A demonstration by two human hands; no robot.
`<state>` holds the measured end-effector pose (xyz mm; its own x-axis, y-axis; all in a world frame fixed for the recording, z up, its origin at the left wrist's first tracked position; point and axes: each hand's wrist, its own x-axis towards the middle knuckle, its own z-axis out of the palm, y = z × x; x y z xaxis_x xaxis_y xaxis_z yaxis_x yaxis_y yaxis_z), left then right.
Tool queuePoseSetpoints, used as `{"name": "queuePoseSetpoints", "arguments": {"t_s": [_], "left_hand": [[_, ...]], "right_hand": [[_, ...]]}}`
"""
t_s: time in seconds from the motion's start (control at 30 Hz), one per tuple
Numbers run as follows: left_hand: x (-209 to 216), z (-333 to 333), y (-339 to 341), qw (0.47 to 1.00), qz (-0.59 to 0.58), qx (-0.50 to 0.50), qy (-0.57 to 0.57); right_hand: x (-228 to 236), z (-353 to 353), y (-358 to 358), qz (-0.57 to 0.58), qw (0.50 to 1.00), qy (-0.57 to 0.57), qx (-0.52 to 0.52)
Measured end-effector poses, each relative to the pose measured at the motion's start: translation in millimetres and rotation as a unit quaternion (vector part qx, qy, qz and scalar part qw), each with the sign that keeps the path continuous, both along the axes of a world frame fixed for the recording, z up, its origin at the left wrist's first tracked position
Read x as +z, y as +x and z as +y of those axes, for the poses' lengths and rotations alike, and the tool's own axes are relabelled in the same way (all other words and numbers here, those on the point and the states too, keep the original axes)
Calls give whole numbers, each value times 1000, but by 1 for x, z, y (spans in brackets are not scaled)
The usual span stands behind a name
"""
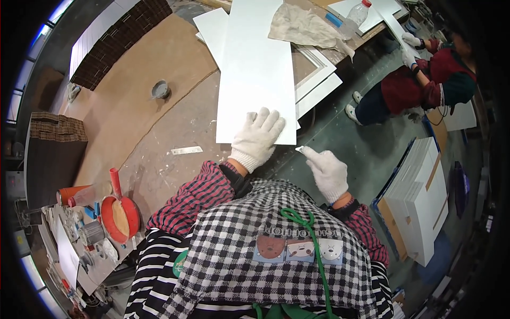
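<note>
A long white panel (256,80) lies on the worktable, its near end close to me. My left hand (256,137), in a white knit glove, rests flat on the panel's near end with its fingers stretched forward. My gloved right hand (327,174) is closed just off the panel's near right corner. From its index finger and thumb a small whitish tip (299,149) sticks out toward that corner; the rest of it is hidden in the fist. Other white panels (319,95) lie partly under the long one, to its right.
A crumpled beige cloth (303,25) and a clear bottle with a red cap (358,11) lie beyond. A grey cup (160,90) and a white strip (187,151) sit left; a red pan (121,219) is lower left. Stacked panels (419,196) stand right, below a co-worker (409,85).
</note>
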<state>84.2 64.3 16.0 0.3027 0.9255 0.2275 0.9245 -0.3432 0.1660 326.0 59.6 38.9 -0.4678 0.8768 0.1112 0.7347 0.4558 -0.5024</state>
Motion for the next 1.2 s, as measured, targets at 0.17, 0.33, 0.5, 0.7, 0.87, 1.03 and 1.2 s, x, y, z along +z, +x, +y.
{"name": "queuePoseSetpoints", "arguments": {"t_s": [0.17, 0.33, 0.5, 0.7, 0.87, 1.03, 1.2], "left_hand": [[0, 0, 1, 1000, 4, 4, 5], [2, 1, 1, 1000, 5, -1, 24], [2, 0, 1, 1000, -9, -2, 21], [0, 1, -1, 999, -11, -4, 34], [2, 0, 1, 1000, -12, 0, 14], [5, 1, 2, 1000, -14, -6, 18], [5, 0, 1, 1000, -6, 1, 11]], "right_hand": [[10, 10, -10, -2, 999, 40, 14], [13, 13, -15, -45, 997, 54, 23], [10, 6, -14, -88, 994, 55, 30], [8, 0, -1, -15, 1000, -13, 9], [2, 8, -4, 63, 995, -78, -25], [-13, 10, -9, 96, 991, -89, -27], [-16, 2, -2, 29, 998, -49, -19]]}}
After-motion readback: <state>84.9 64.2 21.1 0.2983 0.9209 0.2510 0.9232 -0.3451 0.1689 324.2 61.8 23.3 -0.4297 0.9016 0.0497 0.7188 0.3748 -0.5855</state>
